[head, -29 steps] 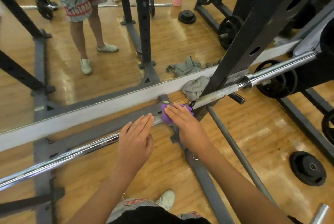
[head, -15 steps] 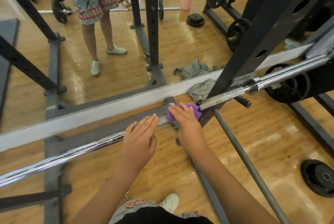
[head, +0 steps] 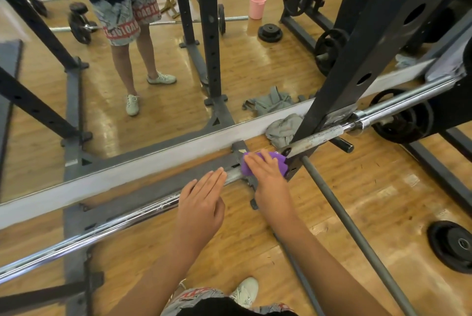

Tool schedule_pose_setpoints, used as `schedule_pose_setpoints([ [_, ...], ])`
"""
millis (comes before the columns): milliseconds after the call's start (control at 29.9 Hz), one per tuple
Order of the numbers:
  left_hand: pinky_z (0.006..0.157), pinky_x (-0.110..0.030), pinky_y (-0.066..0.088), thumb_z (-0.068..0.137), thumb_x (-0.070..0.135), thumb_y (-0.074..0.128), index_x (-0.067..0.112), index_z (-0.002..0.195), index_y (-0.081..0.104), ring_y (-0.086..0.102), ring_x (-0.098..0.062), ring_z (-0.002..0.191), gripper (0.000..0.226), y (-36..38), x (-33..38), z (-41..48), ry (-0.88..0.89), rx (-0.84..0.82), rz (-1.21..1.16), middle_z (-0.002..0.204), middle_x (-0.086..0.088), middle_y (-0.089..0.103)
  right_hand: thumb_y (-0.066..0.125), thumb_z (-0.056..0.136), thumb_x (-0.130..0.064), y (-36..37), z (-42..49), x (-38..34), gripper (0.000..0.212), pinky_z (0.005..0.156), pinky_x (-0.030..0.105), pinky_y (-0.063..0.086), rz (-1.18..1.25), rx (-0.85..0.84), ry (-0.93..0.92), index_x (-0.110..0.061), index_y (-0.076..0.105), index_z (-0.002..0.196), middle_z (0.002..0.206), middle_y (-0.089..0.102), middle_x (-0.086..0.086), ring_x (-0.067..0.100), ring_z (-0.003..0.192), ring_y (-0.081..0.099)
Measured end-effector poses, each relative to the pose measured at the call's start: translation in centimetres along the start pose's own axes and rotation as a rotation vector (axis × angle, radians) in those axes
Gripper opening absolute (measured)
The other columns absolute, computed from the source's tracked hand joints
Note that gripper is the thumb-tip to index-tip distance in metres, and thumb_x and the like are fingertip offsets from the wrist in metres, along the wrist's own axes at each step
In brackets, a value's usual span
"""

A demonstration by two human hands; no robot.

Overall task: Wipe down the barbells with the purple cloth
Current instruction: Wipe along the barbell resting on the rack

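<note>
A chrome barbell (head: 107, 229) runs from lower left to upper right and rests in the black rack upright (head: 357, 60). The purple cloth (head: 280, 162) lies over the bar just left of the upright's hook. My right hand (head: 268, 180) holds the cloth, with its fingers bent over cloth and bar. Just to the left, my left hand (head: 201, 203) rests on top of the bar with its fingers straight and together. The bar's sleeve (head: 408, 105) continues past the upright to the right.
A floor mirror with a white base strip (head: 127, 175) stands right behind the bar and reflects me and a pink cup (head: 257, 5). A grey rag (head: 281, 129) lies by the upright. A thin grey bar (head: 357, 239) and a black plate (head: 457, 246) lie on the wooden floor.
Both hands sit at nearly the same spots on the bar. The view has tilted upward, so the mirror now shows the reflected bar and hands.
</note>
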State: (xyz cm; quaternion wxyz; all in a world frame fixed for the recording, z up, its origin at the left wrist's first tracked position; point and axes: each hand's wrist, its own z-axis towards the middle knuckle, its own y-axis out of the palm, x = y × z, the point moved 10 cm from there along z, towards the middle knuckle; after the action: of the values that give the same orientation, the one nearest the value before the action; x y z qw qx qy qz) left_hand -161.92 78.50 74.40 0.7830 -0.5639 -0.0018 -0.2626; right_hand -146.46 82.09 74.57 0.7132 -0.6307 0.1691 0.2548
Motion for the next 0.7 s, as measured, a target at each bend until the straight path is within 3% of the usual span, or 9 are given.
schedule_pose_setpoints([
  [234, 0.105, -0.041, 0.041, 0.085, 0.010, 0.057, 0.013, 0.138, 0.061, 0.055, -0.015, 0.132, 0.054, -0.1, 0.2, -0.1, 0.018, 0.030, 0.011, 0.147, 0.001, 0.056, 0.059, 0.072, 0.021, 0.7, -0.3, -0.2, 0.090, 0.125, 0.036, 0.018, -0.073, -0.093, -0.191, -0.019, 0.044, 0.152, 0.157, 0.042, -0.005, 0.012, 0.151, 0.021],
  [335, 0.106, -0.040, 0.040, 0.085, 0.010, 0.057, 0.013, 0.140, 0.059, 0.054, -0.015, 0.134, 0.055, -0.1, 0.1, 0.0, 0.012, 0.012, 0.002, 0.148, 0.002, 0.054, 0.058, 0.069, 0.024, -0.6, 0.3, 0.7, 0.091, 0.122, 0.043, 0.029, -0.076, -0.062, -0.192, -0.016, 0.048, 0.149, 0.153, 0.048, -0.003, 0.016, 0.149, 0.030],
  [435, 0.109, -0.039, 0.036, 0.086, 0.012, 0.056, 0.015, 0.143, 0.057, 0.050, -0.013, 0.136, 0.056, 0.1, 0.1, 0.0, 0.002, -0.031, -0.005, 0.150, 0.003, 0.052, 0.060, 0.067, 0.025, -1.2, 0.6, 2.0, 0.090, 0.122, 0.045, 0.027, -0.103, -0.037, -0.160, -0.013, 0.050, 0.147, 0.151, 0.051, 0.000, 0.019, 0.148, 0.032],
  [602, 0.112, -0.038, 0.033, 0.086, 0.012, 0.057, 0.015, 0.145, 0.054, 0.047, -0.012, 0.139, 0.059, 0.2, 0.0, -0.1, -0.003, -0.074, -0.025, 0.152, 0.003, 0.050, 0.052, 0.070, 0.027, -2.7, 1.0, 4.5, 0.084, 0.123, 0.021, 0.006, -0.099, 0.037, -0.061, -0.011, 0.052, 0.145, 0.150, 0.051, 0.002, 0.024, 0.149, 0.032],
  [636, 0.112, -0.038, 0.033, 0.086, 0.012, 0.057, 0.015, 0.145, 0.054, 0.047, -0.012, 0.139, 0.059, 0.1, 0.0, -0.1, -0.004, -0.077, -0.029, 0.152, 0.003, 0.050, 0.053, 0.072, 0.027, -2.7, 1.0, 4.3, 0.081, 0.123, 0.022, 0.009, -0.092, 0.055, -0.045, -0.010, 0.053, 0.144, 0.149, 0.052, 0.003, 0.025, 0.148, 0.033],
  [703, 0.112, -0.038, 0.032, 0.086, 0.013, 0.057, 0.015, 0.145, 0.053, 0.047, -0.013, 0.139, 0.059, 0.1, 0.1, 0.0, -0.008, -0.083, -0.037, 0.152, 0.003, 0.050, 0.054, 0.075, 0.026, -2.5, 0.7, 3.4, 0.076, 0.123, 0.040, 0.026, -0.081, 0.102, -0.018, -0.009, 0.055, 0.143, 0.147, 0.054, 0.006, 0.028, 0.147, 0.034],
])
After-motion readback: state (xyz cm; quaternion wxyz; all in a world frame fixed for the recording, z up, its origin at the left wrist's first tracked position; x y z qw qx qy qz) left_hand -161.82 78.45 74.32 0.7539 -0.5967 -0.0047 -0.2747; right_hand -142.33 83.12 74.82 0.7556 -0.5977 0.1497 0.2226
